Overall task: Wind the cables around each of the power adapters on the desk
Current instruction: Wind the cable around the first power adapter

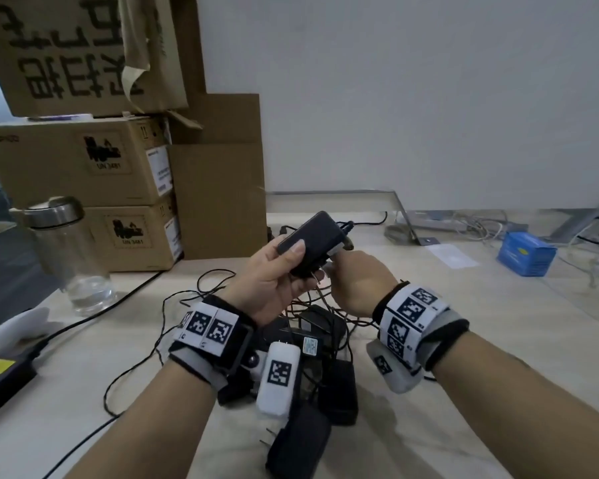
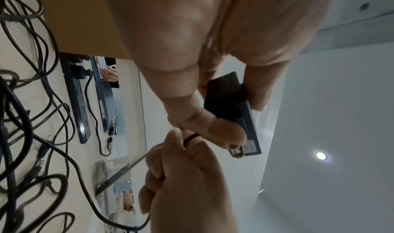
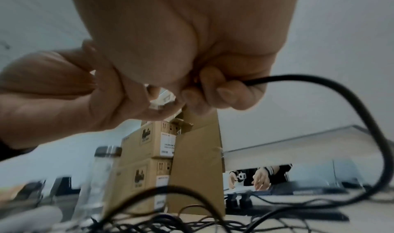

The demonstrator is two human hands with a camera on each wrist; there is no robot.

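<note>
My left hand point(image 1: 274, 274) grips a black power adapter point(image 1: 313, 242) lifted above the desk, thumb across its face; the same adapter point(image 2: 230, 105) shows in the left wrist view between thumb and fingers. My right hand point(image 1: 357, 281) is right beside it, fingers curled round the adapter's thin black cable point(image 3: 332, 91), which loops down to the desk. The cable point(image 2: 189, 138) also runs from the adapter into the right hand's fist. Several more black adapters point(image 1: 336, 392) lie in a heap with tangled cables point(image 1: 187, 299) under my wrists.
Stacked cardboard boxes point(image 1: 80, 167) stand at the back left, with a clear bottle point(image 1: 73, 257) in front. A black device with a yellow label point(image 1: 0, 375) lies at the left edge. A blue box point(image 1: 526, 254) and a power strip point(image 2: 76, 98) lie farther back. Another person's hands point(image 3: 260, 177) work beyond the desk.
</note>
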